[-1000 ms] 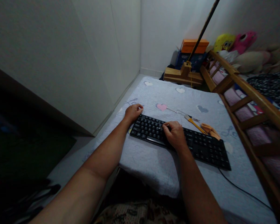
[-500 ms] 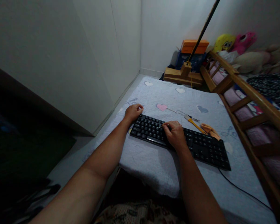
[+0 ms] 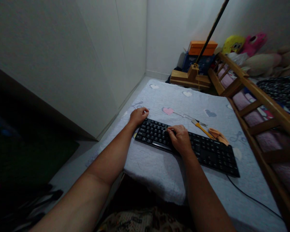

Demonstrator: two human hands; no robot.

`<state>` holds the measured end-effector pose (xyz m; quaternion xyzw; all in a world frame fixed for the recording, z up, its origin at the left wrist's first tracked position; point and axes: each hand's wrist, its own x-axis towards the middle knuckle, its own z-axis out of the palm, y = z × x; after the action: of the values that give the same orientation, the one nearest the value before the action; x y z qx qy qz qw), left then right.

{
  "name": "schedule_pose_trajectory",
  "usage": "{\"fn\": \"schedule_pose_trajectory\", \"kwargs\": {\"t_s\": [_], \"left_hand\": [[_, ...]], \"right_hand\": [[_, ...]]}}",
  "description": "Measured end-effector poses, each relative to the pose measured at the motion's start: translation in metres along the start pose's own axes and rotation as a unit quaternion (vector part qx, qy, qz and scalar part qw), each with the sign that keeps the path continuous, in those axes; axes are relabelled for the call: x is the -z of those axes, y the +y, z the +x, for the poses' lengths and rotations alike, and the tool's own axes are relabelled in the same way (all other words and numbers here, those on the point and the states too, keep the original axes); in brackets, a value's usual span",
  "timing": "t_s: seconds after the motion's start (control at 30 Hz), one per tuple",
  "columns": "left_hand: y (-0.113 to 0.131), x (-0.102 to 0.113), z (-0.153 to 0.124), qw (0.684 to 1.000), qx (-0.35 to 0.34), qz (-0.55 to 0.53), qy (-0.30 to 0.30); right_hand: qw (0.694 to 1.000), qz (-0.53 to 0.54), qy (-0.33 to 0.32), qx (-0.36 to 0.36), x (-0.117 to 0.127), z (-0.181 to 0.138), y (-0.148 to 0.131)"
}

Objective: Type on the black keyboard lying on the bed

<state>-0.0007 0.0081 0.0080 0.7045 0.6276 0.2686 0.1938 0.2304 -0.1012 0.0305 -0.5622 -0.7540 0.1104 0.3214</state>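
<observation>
- As I watch from the head camera, my right hand (image 3: pixel 180 140) lies on the middle of the black keyboard (image 3: pixel 207 154). Its fingers are pinched together on a thin tool (image 3: pixel 166 130), whose pale tip pokes out to the left over the keys.
- What kind of tool it is I cannot tell at this size.
- My left hand (image 3: pixel 138 116) sits at the keyboard's far left corner with its fingers curled in and its knuckles up, touching the edge. Whether it actually grips that edge I cannot tell.
- The keyboard lies slantwise across a pale blue blanket (image 3: pixel 157 166) printed with hearts, its left end farther from me than its right.
- A black cable (image 3: pixel 252 197) runs from its near right corner toward the lower right.
- Just beyond the keyboard, on the blanket, lie a yellow-handled tool (image 3: pixel 201 127) and a slim metal pick (image 3: pixel 181 115), near each other.
- An orange cloth (image 3: pixel 218 135) is bunched against the keyboard's far right edge.
- A wooden rail (image 3: pixel 256 93) borders the blanket on the right, with pink padding behind its slats.
- At the far end a wooden base (image 3: pixel 187 78) carries a dark pole that leans up to the right. An orange box (image 3: pixel 202 47) stands behind it.
- Plush toys (image 3: pixel 233 43) are piled in the far right corner against the white wall (image 3: pixel 87 58).
</observation>
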Motion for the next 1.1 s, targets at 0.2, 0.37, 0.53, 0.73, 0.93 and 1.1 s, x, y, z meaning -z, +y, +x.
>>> {"fn": "schedule_pose_trajectory", "kwargs": {"t_s": [0.2, 0.37, 0.53, 0.73, 0.93, 1.1], "left_hand": [[0.0023, 0.0016, -0.0009, 1.000, 0.011, -0.001, -0.006], [0.0017, 0.0008, -0.0007, 1.000, 0.004, -0.001, -0.002], [0.0014, 0.0006, -0.0004, 1.000, 0.003, 0.002, -0.004], [0.0012, 0.0004, 0.0000, 1.000, 0.009, 0.001, -0.005], [0.0020, 0.0008, -0.0004, 1.000, 0.008, -0.002, -0.005], [0.0015, 0.0006, -0.0001, 1.000, 0.006, 0.001, -0.006]], "right_hand": [[1.000, 0.003, -0.004, 0.002, 0.0005, 0.0001, 0.0000], [1.000, 0.006, -0.005, 0.003, 0.0013, 0.0006, -0.0013], [1.000, 0.005, -0.008, 0.000, 0.0007, 0.0018, -0.0033], [1.000, 0.003, -0.014, 0.006, -0.0032, 0.0027, -0.0044], [1.000, -0.002, -0.014, 0.012, -0.0023, 0.0017, -0.0061], [1.000, -0.001, -0.018, 0.022, 0.0000, -0.0009, -0.0090]]}}
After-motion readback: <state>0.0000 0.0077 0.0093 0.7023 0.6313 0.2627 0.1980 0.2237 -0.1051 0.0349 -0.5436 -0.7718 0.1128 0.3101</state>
